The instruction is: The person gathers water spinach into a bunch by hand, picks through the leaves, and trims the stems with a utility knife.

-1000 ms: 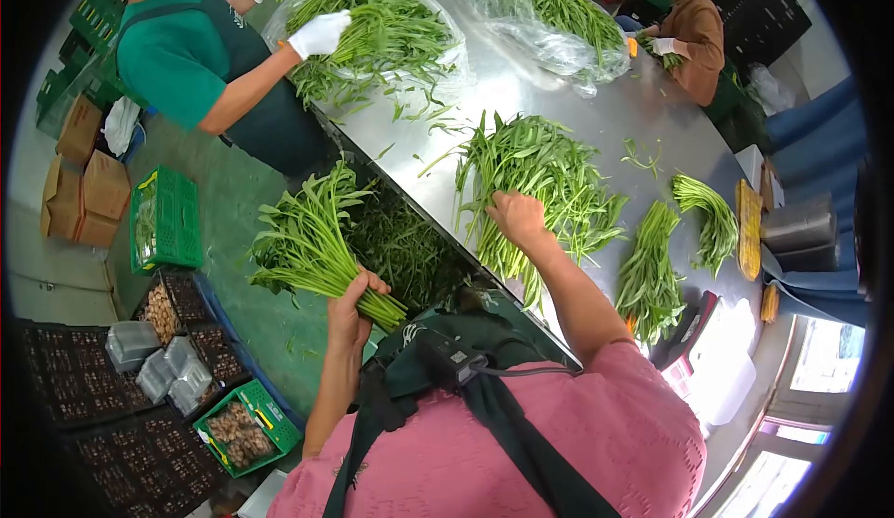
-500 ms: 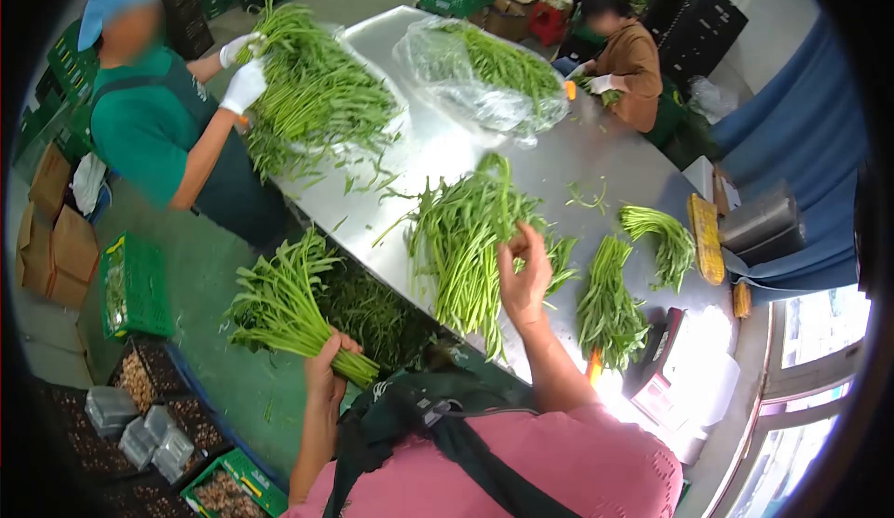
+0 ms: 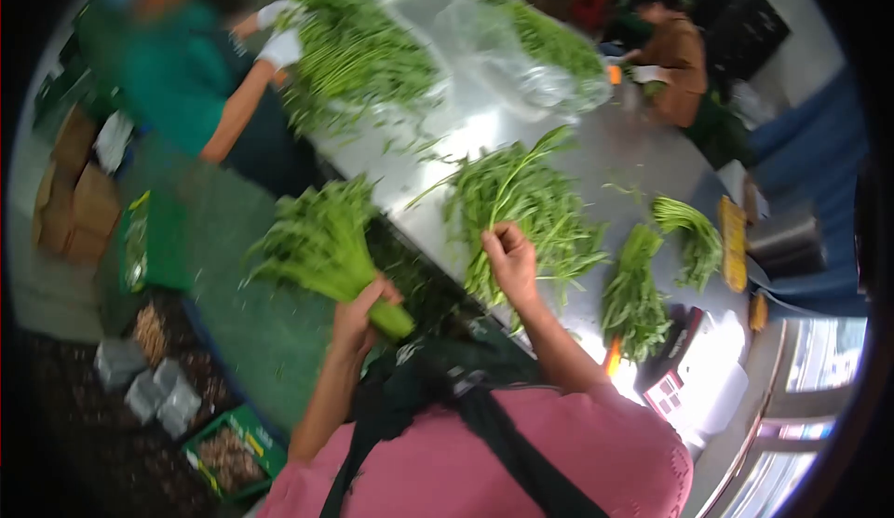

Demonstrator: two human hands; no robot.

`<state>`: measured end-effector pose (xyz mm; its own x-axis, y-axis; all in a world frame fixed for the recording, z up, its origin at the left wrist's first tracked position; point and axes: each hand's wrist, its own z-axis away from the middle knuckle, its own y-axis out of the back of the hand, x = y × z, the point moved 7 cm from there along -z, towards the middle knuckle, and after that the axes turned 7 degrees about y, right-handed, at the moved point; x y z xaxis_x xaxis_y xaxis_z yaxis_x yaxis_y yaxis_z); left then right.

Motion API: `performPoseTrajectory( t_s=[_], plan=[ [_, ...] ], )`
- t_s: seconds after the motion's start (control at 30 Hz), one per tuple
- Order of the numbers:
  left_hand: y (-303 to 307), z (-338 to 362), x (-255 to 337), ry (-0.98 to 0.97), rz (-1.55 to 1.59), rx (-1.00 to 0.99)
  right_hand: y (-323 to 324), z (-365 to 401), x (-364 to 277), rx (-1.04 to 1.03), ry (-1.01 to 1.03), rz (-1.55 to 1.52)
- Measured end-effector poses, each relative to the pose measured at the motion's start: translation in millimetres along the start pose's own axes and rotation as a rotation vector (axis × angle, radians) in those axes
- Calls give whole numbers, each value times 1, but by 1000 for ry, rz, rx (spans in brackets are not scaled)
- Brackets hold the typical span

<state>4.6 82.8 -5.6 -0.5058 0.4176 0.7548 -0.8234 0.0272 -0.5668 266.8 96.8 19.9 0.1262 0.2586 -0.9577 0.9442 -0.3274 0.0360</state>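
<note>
My left hand is wrapped round the stems of a thick bunch of leafy greens, which look like water spinach. The leaves point up and left, over the floor beside the table. Above a loose pile of the same greens on the metal table, my right hand is closed in a pinch. A long green stem runs up from its fingertips. Right of the pile lie two smaller bunches, one leafy bunch and one curved bunch.
Across the table at left, a gloved person handles a big heap of greens. Another person sits at the far right. A plastic bag of greens lies between them. A scale-like device and green crates stand nearby.
The view has shifted, so the scene sits differently. My right hand has closed to a pinch with a stem at its fingertips. The left hand still grips its bunch.
</note>
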Motion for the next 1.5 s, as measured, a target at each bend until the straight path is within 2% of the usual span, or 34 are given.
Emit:
performPoseTrajectory(
  t_s=[0.07, 0.13, 0.27, 0.33, 0.37, 0.43, 0.47, 0.53, 0.63, 0.67, 0.73, 0.8, 0.87, 0.97, 1.07, 1.13, 1.2, 1.27, 1.3, 1.37, 1.4, 1.47, 1.5],
  plan=[
    [-6, -5, 2, 16, -59, -12, -24, 7, 1, -85, -9, -9],
    [-20, -5, 8, -39, -17, -24, -45, 13, -17, -256, 14, 139],
    [-24, -9, 5, -62, -79, -2, -74, 28, -22, -389, 67, 219],
    [-16, -10, -2, -47, -67, 80, -86, 32, -36, -472, 253, 390],
    [-16, -9, -3, -54, -66, 71, -91, 35, -41, -489, 247, 406],
    [-13, -2, -1, -87, -14, 267, -95, 43, -37, -524, 386, 436],
    [-6, -6, -6, -94, -18, 240, -97, 46, -41, -526, 442, 465],
    [2, -4, -9, -50, -52, 248, -99, 50, -34, -566, 363, 443],
    [5, 1, -7, -85, -37, 257, -101, 56, -17, -691, 226, 386],
    [8, 2, -4, -93, -21, 281, -97, 57, -13, -679, 230, 392],
    [11, 4, 4, -102, -11, 280, -99, 67, 4, -787, 175, 356],
    [18, 4, 12, -114, 3, 286, -93, 73, 7, -815, 199, 406],
    [32, 3, 23, -138, 51, 344, -87, 82, 13, -943, 118, 583],
    [41, 2, 35, -140, 66, 346, -77, 89, 44, -924, 147, 589],
    [35, 5, 38, -144, 36, 319, -75, 65, 36, -797, 159, 699],
    [24, 6, 33, -77, 25, 232, -80, 40, -4, -617, 275, 641],
    [18, 5, 24, -30, 6, 185, -88, 21, -28, -591, 271, 592],
    [11, 6, 17, -3, -28, 144, -99, 10, -48, -522, 161, 195],
    [6, 7, 13, 17, -61, 105, -107, 9, -49, -518, 153, 198],
    [-2, 11, 10, 25, -69, 92, -125, 13, -49, -609, 56, -91],
    [-5, 12, 9, 23, -76, 82, -125, 14, -46, -610, 55, -89],
    [-3, 11, 8, 9, -64, 101, -136, 27, -24, -756, -165, -109],
    [2, 11, 7, 5, -64, 130, -132, 25, -27, -704, -29, 37]
  ],
)
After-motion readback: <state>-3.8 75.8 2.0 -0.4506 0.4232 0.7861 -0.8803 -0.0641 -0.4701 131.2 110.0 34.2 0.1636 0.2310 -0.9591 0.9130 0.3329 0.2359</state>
